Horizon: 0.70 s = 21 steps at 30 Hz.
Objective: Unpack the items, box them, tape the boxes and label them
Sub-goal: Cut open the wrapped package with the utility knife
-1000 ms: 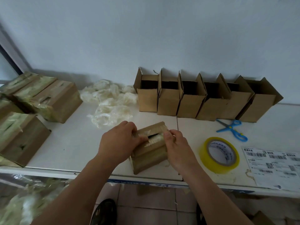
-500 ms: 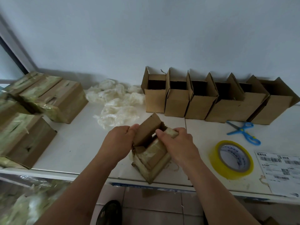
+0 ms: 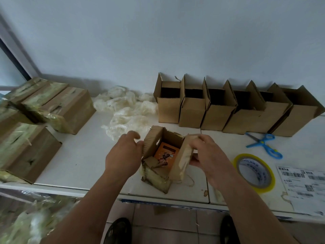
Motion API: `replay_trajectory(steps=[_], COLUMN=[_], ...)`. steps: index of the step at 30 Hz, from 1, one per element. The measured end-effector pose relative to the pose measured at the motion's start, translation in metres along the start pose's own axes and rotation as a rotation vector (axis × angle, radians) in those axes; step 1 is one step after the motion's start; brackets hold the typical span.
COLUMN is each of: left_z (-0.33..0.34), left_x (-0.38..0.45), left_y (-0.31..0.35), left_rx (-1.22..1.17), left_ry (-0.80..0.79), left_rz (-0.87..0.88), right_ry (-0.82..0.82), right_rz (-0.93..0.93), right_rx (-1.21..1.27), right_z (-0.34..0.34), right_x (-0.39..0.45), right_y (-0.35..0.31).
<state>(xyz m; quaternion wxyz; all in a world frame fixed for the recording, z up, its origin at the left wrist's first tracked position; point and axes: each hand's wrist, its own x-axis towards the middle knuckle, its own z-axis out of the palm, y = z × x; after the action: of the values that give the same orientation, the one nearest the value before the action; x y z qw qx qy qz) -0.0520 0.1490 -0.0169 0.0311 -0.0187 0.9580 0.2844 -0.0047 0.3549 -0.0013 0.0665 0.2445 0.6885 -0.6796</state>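
A small taped cardboard box [image 3: 158, 176] stands at the table's front edge with both top flaps spread apart. Inside it lies an orange printed item [image 3: 166, 154]. My left hand [image 3: 124, 154] pinches the left flap. My right hand [image 3: 207, 155] grips the right flap, thumb under it. A row of several open new boxes [image 3: 216, 117] stands along the wall behind. A yellow roll of tape [image 3: 254, 172], blue scissors [image 3: 264, 144] and a sheet of shipping labels [image 3: 304, 187] lie to the right.
Several taped, wrapped boxes [image 3: 58, 106] are stacked at the left. Crumpled clear plastic wrap [image 3: 126, 110] lies behind the opened box. More wrap fills a bag [image 3: 26, 222] below the white table [image 3: 84, 155] at the left. My shoes show on the tiled floor.
The box's top was closed a second ago. Both hands have pulled its flaps apart, and the orange item inside now shows.
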Motion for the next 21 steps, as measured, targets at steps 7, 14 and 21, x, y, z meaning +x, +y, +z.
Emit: replay_trajectory(steps=[7, 14, 21], left_z=[-0.001, 0.003, -0.008], left_x=[-0.009, -0.016, -0.025], left_y=[0.016, 0.020, 0.018], left_rx=[0.098, 0.074, 0.272], left_ry=[0.020, -0.023, -0.383], left_rz=[0.199, 0.184, 0.280], right_ry=[0.076, 0.148, 0.095], right_rz=[-0.098, -0.189, -0.173], right_rx=[-0.193, -0.469, -0.356], right_z=[0.002, 0.010, 0.017], right_x=[0.005, 0.005, 0.000], right_y=[0.020, 0.022, 0.026])
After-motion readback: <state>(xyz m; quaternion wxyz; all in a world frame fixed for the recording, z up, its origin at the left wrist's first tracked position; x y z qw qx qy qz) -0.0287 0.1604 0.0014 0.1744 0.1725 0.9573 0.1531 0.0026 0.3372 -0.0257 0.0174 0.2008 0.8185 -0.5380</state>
